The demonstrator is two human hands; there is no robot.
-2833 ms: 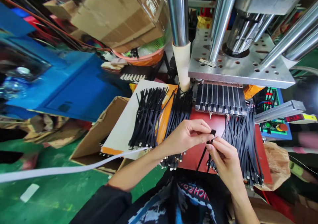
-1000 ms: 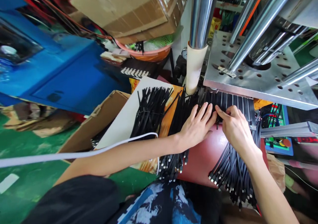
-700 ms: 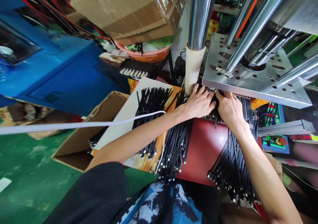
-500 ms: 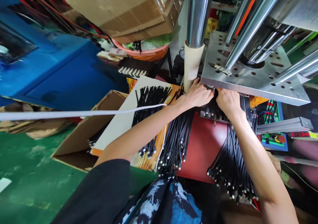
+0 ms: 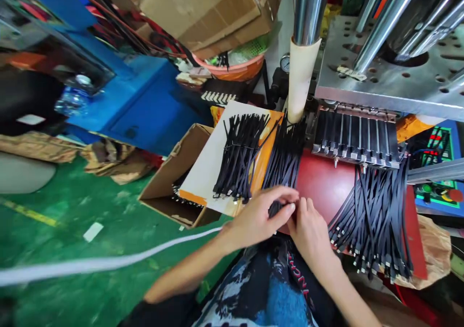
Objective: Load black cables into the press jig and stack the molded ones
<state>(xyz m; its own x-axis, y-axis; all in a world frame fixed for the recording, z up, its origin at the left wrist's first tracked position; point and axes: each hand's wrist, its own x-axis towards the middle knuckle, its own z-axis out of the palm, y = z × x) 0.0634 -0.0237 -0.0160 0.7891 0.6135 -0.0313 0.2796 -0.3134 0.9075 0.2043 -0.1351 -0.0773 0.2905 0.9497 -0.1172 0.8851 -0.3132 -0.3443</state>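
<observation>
My left hand (image 5: 263, 216) is curled at the near end of a bundle of flat black cables (image 5: 284, 165), with black cable showing between thumb and fingers. Its fingertips meet those of my right hand (image 5: 312, 228), which is closed in a pinch; what lies in that pinch is hidden. Beyond the hands, a slotted metal fixture (image 5: 357, 136) holds a row of black cables under the press plate (image 5: 380, 78). More cables with metal plug ends (image 5: 377, 220) hang over the red board (image 5: 324, 179) on the right.
Another cable bundle (image 5: 241, 155) lies on a white and orange sheet (image 5: 206, 172) at left. Below it stands an open cardboard box (image 5: 174, 172). A white cord (image 5: 119, 264) crosses the left foreground. A press column (image 5: 304, 75) and a control panel (image 5: 440, 191) flank the fixture.
Both hands have come back from the fixture under the press plate to the near edge of the red board, fingertips together. The fixture's row of cables is now uncovered. The view has shifted.
</observation>
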